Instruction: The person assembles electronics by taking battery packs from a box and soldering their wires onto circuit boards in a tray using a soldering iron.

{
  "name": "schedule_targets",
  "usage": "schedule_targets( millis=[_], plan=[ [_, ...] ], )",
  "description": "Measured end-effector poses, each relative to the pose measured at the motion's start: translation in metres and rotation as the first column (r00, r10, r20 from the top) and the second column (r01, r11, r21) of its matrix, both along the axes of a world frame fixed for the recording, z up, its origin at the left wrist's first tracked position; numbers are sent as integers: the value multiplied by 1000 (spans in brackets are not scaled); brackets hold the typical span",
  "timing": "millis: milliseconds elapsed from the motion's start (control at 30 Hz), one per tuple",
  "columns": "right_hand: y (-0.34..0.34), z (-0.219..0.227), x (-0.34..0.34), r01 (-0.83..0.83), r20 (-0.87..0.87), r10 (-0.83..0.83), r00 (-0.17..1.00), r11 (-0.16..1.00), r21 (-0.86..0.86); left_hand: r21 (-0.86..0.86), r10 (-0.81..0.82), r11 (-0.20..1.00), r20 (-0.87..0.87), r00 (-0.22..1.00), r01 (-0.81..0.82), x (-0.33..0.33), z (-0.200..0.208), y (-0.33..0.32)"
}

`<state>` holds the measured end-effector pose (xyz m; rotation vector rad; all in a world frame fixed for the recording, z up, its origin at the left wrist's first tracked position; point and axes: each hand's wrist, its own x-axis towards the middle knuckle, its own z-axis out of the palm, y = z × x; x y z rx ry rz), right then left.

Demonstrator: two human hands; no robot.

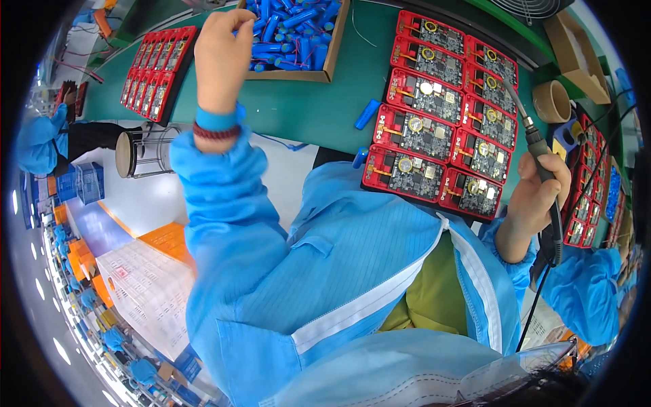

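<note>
My right hand [539,193] is wrapped round the handle of a soldering iron [538,146]. Its metal tip points up and away, over the right edge of a block of red trays [434,112] that hold dark circuit boards, several with round coin-like parts. My left hand [224,54] is raised at the left edge of a cardboard box [298,76] full of blue cylindrical cells [291,41]. Its fingers are curled together, and whatever they may hold is hidden. Two loose blue cells, one a blue cell [367,114] lying tilted, rest left of the red trays.
Another block of red trays [157,71] lies at the left of the green table [285,102]. A brown round container [550,102] and a cardboard box [576,54] stand at right. The iron's black cable [539,298] hangs down. A stool [142,152] and co-workers in blue are beyond.
</note>
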<state>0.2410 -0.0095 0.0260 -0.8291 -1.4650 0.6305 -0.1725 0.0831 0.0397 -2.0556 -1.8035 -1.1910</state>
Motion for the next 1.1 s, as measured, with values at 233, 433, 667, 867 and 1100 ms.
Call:
schedule_targets(
  millis=[233,433,667,867,1100],
  plan=[
    [1,3,-8,-70,-1,70,998,997,18,-356,-149,934,-382,912,4,-55,-17,42],
    [-4,-1,-2,-7,-38,7,999,1000,-8,-126,-43,992,-428,903,-12,-53,-10,40],
    [-8,-2,2,-29,-63,30,998,999,21,-168,-71,940,755,652,297,2,20,-34],
    [-4,2,-35,-195,133,205,970,977,-81,-119,17,674,989,145,729,103,-1,-80],
    [9,6,-67,-159,351,178,919,984,-83,-151,-61,444,978,198,883,159,-14,-81]
  ],
)
